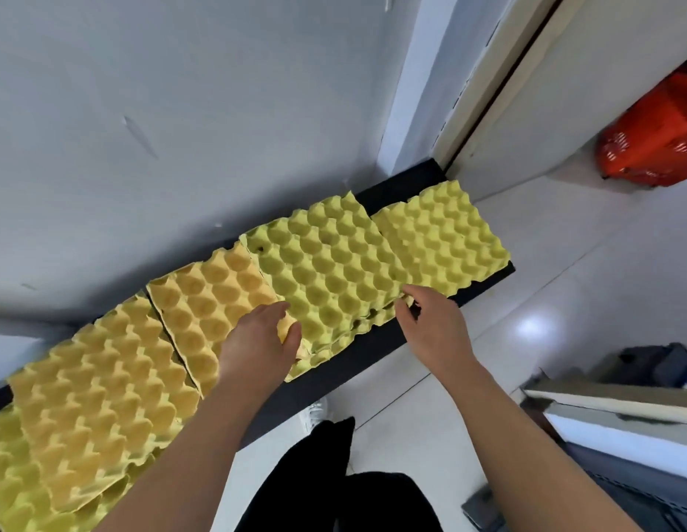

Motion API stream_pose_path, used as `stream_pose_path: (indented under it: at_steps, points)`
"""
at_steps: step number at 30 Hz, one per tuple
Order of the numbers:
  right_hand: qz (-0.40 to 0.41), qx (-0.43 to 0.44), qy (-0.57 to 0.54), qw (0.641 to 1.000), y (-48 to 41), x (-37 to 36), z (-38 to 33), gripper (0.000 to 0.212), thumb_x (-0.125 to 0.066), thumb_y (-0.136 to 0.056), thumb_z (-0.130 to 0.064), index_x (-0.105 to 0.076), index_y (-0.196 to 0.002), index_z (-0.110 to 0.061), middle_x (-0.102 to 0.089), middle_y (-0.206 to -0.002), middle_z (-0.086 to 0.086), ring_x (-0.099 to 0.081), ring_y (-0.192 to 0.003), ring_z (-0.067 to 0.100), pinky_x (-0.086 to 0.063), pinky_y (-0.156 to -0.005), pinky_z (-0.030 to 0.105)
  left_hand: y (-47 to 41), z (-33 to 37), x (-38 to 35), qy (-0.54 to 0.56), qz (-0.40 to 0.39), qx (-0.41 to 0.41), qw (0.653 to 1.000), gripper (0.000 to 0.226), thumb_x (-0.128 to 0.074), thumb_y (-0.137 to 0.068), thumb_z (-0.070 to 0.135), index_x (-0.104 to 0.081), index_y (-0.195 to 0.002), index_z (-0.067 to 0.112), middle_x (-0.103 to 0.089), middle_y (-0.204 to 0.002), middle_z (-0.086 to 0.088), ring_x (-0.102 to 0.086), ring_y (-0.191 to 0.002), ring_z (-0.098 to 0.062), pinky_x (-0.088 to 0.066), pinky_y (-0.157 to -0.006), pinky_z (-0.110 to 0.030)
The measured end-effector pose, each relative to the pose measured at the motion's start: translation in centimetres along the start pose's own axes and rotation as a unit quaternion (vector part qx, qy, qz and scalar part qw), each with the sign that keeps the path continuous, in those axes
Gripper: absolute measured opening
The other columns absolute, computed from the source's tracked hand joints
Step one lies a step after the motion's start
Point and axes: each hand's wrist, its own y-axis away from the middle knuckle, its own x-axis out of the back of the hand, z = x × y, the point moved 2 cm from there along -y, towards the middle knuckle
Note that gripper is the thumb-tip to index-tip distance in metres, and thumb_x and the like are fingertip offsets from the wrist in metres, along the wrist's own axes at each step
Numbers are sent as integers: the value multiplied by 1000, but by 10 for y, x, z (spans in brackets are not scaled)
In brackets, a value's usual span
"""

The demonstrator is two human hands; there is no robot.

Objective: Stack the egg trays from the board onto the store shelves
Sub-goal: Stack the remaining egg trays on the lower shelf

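- A black board [372, 362] runs along the wall [180, 109] from 8 o'clock to 2 o'clock. Egg trays lie on it in an overlapping row.
- The middle tray [326, 270] is greenish yellow and sits near the centre of the view. Its near edge shows several layers, so it is a stack, but the number cannot be made out.
- The left hand [263, 339] is at 7 o'clock of that tray. The thumb is on top and the fingers are curled, so the grip is closed on the tray's near-left edge.
- This hand covers the seam with the orange tray [211, 297] beside it, so the exact hold is hidden.
- The right hand [434, 324] is at 4 o'clock of the middle tray. Its grip is narrow, with thumb and fingertips pinching the near-right corner.
- The far tray [445, 232], at 2 o'clock, is greenish yellow. Its left edge lies over the middle tray's right edge.
- The left orange tray [100, 397], at 8 o'clock, lies on a greenish bottom tray [8, 478]. The bottom tray is cut off by the frame's left edge.
- The red basket [656, 144], at 2 o'clock behind a door frame, is partly cut off.
- One pale shoe [315, 412] stands on the tiled floor [526, 282], half hidden under the board. The objects at 4 o'clock are blurred and cannot be identified.
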Motion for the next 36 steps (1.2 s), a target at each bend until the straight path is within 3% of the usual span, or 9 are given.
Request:
stream_pose_path:
  at_steps: [5,9,15,22,28,31,36]
  points:
    - [-38,14,23,999,-79,-39,36,42,-49,-97,-31,-51,-135,-13,-52,-137,4,-47,-125,19,-38,-100,31,-50,-14,-53,-35,-49,68,996,49,-52,-92,37,-45,-138,21,-49,-136,-2,-49,-119,-24,-46,-90,-39]
    - [-72,25,48,996,-134,-72,66,48,-49,-96,-33,-44,-139,-13,-48,-139,7,-46,-125,23,-40,-95,31,-76,-23,-92,-46,-70,143,986,61,-53,-91,39,-30,-145,24,-32,-146,-6,-38,-128,-28,-41,-93,-41]
    - [-149,-6,58,987,-192,-116,108,66,-53,-93,-40,-26,-148,-16,-39,-145,13,-41,-131,30,-40,-105,42,-93,-33,-135,-21,-42,242,969,74,-54,-88,48,-18,-149,27,-22,-153,-14,-36,-133,-37,-38,-100,-47]
    - [-139,13,-7,990,-204,-120,123,69,-59,-91,-38,-25,-148,-17,-40,-146,6,-40,-133,24,-34,-105,34,-84,-20,-138,35,36,237,970,83,-62,-84,48,-15,-150,33,-23,-155,-9,-40,-132,-35,-40,-99,-45]
    - [-153,21,-79,985,-205,-113,125,67,-62,-89,-39,-31,-145,-17,-41,-144,1,-39,-133,19,-33,-101,27,-79,-7,-137,139,110,265,948,113,-74,-79,36,13,-151,27,-14,-159,-1,-32,-138,-26,-36,-103,-39]
    - [-174,25,-70,982,-207,-116,128,74,-59,-90,-44,-24,-149,-18,-32,-152,2,-31,-139,19,-28,-110,35,-79,-10,-144,138,89,284,945,111,-73,-79,39,9,-152,23,-12,-159,-5,-21,-143,-25,-29,-109,-39]
    - [-161,6,-110,981,-209,-109,128,74,-57,-88,-51,-27,-148,-19,-32,-152,3,-30,-139,20,-29,-111,37,-77,-5,-140,168,124,270,940,103,-72,-78,42,-4,-153,22,-25,-154,-7,-28,-140,-25,-32,-111,-42]
